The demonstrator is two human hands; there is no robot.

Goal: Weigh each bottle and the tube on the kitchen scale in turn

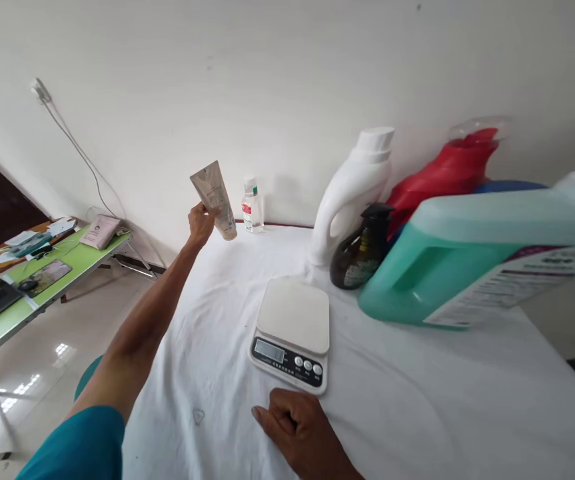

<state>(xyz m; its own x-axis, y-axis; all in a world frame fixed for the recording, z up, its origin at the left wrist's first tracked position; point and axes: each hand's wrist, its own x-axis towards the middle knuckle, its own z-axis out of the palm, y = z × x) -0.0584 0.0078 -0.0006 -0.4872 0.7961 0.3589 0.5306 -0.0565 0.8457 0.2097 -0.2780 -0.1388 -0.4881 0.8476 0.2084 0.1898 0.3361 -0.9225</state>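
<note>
Head view: left hand (200, 223) grips tube (214, 198) beside small bottle (252, 207); right hand (300, 427) curled, empty, near scale (293, 330).

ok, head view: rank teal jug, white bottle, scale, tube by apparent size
1. teal jug, though nearest the camera
2. white bottle
3. scale, close to the bottle, unsure
4. tube, in left hand

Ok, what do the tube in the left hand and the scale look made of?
Tube: soft plastic by its look, matte beige, its crimped flat end up, held by the left hand. Scale: seemingly hard white plastic, smooth and slightly glossy, with moulded buttons.
</note>
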